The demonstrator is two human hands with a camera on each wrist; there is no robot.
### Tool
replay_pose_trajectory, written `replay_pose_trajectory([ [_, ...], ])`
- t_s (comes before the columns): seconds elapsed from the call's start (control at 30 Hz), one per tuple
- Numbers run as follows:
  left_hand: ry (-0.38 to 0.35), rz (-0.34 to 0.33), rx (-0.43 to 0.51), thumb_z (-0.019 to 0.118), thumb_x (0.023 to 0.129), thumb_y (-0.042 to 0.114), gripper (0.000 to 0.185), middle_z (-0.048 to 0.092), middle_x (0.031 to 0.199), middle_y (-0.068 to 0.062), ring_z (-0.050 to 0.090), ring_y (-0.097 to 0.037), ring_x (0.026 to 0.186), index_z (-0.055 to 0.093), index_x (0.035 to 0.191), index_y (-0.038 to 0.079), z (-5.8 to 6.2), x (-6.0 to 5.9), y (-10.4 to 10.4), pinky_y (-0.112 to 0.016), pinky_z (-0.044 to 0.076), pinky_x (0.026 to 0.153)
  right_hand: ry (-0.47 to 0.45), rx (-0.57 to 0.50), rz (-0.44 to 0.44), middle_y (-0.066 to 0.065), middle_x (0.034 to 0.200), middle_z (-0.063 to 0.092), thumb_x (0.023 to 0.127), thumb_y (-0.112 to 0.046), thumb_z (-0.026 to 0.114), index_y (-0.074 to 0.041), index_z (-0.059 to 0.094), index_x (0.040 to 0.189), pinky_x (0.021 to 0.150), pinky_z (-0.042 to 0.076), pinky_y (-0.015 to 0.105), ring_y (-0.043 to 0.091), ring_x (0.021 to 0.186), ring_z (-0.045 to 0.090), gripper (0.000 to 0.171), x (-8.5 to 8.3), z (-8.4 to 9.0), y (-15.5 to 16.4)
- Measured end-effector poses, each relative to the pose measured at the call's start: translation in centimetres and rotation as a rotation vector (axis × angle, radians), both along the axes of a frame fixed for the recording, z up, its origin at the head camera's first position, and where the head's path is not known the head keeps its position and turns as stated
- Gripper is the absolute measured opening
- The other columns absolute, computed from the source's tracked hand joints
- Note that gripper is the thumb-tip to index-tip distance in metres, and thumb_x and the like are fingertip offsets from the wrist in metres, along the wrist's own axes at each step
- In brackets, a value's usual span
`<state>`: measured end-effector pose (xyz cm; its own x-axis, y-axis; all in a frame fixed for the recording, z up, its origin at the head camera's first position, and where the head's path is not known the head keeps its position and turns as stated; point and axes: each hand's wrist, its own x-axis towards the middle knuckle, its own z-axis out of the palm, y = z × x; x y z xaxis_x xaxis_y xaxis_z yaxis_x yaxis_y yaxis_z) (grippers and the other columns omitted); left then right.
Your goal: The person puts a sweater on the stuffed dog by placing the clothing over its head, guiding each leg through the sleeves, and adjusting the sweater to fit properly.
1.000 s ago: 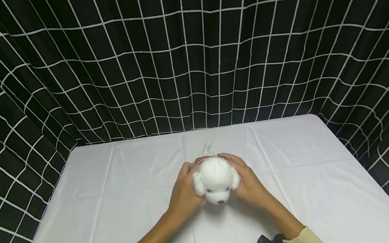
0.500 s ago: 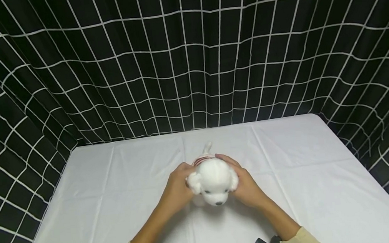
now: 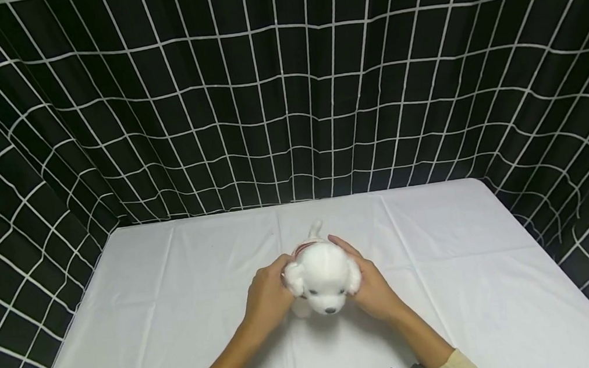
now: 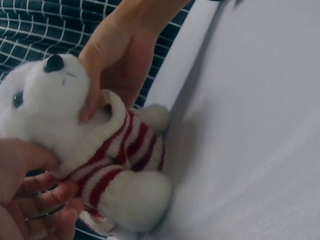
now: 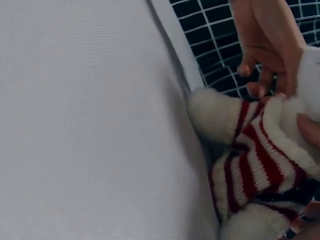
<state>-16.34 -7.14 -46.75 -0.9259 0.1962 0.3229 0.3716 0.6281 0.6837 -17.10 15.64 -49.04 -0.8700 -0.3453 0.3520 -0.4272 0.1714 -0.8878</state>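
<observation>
We see a white plush dog (image 3: pixel 322 275) in a red-and-white striped sweater (image 4: pixel 120 155) standing near the middle of the white-clothed table (image 3: pixel 466 286), its face turned toward the person. The left hand (image 3: pixel 268 294) grips its left flank, fingers curled round the body, and the right hand (image 3: pixel 370 285) holds the opposite flank the same way, thumb against the head. Behind the table hangs a black curtain with a white grid (image 3: pixel 286 91).
</observation>
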Motion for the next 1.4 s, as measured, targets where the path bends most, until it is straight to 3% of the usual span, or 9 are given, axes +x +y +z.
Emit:
replay_pose_trajectory([
  [0.23, -0.149, -0.096, 0.139, 0.061, 0.089, 0.001, 0.02, 0.072, 0.081, -0.002, 0.055, -0.005, 0.06, 0.075, 0.102, 0.005, 0.1, -0.8, -1.0, -0.023, 0.05, 0.058, 0.043, 0.046, -0.071, 0.014, 0.161, 0.035, 0.083, 0.006, 0.071, -0.001, 0.052, 0.145, 0.119, 0.008, 0.064, 0.038, 0.153, 0.013, 0.065, 0.2, -0.1, -0.6],
  [0.43, -0.444, -0.208, 0.398, 0.053, 0.083, -0.002, 0.026, 0.072, 0.078, -0.005, 0.054, -0.014, 0.058, 0.074, 0.098, -0.001, 0.6, -2.2, -2.7, -0.025, 0.043, 0.043, 0.05, 0.085, -0.124, 0.013, 0.16, 0.037, 0.077, 0.013, 0.067, -0.001, 0.05, 0.146, 0.119, 0.008, 0.064, 0.039, 0.153, 0.014, 0.073, 0.3, -0.2, -1.1],
  [0.57, -0.503, -0.246, 0.449, 0.062, 0.086, 0.0, 0.017, 0.075, 0.084, -0.006, 0.059, -0.015, 0.068, 0.073, 0.097, -0.006, 0.5, -2.8, -3.2, -0.024, 0.047, 0.044, 0.052, 0.113, -0.133, 0.014, 0.159, 0.038, 0.078, 0.013, 0.066, 0.0, 0.05, 0.146, 0.12, 0.011, 0.062, 0.041, 0.152, 0.016, 0.071, 0.2, -0.1, -1.3],
  [0.73, -0.364, -0.27, 0.356, 0.066, 0.08, -0.006, 0.034, 0.073, 0.102, -0.004, 0.063, -0.017, 0.083, 0.074, 0.112, 0.005, -0.1, -3.1, -3.2, -0.029, 0.053, 0.058, 0.048, 0.162, -0.12, 0.012, 0.159, 0.039, 0.082, 0.006, 0.073, -0.002, 0.05, 0.147, 0.119, 0.017, 0.062, 0.038, 0.151, 0.021, 0.069, 0.3, 0.3, -0.9],
  [0.9, -0.169, -0.391, 0.29, 0.082, 0.076, 0.0, 0.066, 0.053, 0.141, -0.004, 0.051, -0.023, 0.127, 0.062, 0.138, 0.014, -1.1, -2.9, -2.3, -0.046, 0.048, 0.097, 0.158, 0.313, -0.206, 0.011, 0.145, 0.049, 0.074, -0.001, 0.084, -0.004, 0.056, 0.138, 0.11, 0.036, 0.055, 0.032, 0.135, 0.041, 0.07, 0.4, 0.8, -0.5],
  [1.0, -0.099, -0.4, 0.278, 0.088, 0.073, 0.007, 0.072, 0.046, 0.147, -0.004, 0.042, -0.026, 0.137, 0.059, 0.139, 0.013, -1.6, -2.7, -1.5, -0.051, 0.038, 0.109, 0.3, 0.5, -0.367, 0.009, 0.12, 0.062, 0.068, -0.007, 0.089, -0.003, 0.062, 0.122, 0.094, 0.047, 0.045, 0.028, 0.109, 0.054, 0.061, 0.6, 1.2, -0.5],
  [1.1, -0.017, -0.355, 0.249, 0.089, 0.069, 0.005, 0.075, 0.046, 0.146, -0.004, 0.04, -0.026, 0.138, 0.058, 0.137, 0.013, -1.8, -2.3, -0.9, -0.053, 0.035, 0.113, 0.345, 0.658, -0.503, 0.002, 0.078, 0.063, 0.071, -0.011, 0.086, -0.007, 0.064, 0.084, 0.063, 0.049, 0.034, 0.019, 0.071, 0.054, 0.027, 1.2, 1.6, -0.6],
  [1.23, 0.072, -0.29, 0.207, 0.086, 0.066, 0.0, 0.073, 0.046, 0.145, -0.003, 0.041, -0.024, 0.135, 0.057, 0.133, 0.014, -2.0, -2.1, -0.3, -0.051, 0.037, 0.112, 0.103, 0.637, -0.414, -0.005, 0.047, 0.044, 0.085, -0.011, 0.075, -0.015, 0.044, 0.055, 0.04, 0.033, 0.023, 0.008, 0.043, 0.036, 0.043, 1.9, 2.0, -0.8],
  [1.4, 0.135, -0.239, 0.173, 0.084, 0.073, 0.003, 0.064, 0.049, 0.143, -0.002, 0.042, -0.021, 0.134, 0.062, 0.132, 0.014, -2.2, -1.9, 0.1, -0.049, 0.038, 0.11, -0.307, 0.359, -0.198, 0.005, 0.054, 0.058, 0.09, -0.011, 0.07, -0.007, 0.059, 0.067, 0.044, 0.037, 0.021, 0.009, 0.044, 0.042, 0.025, 1.7, 2.1, -0.8],
])
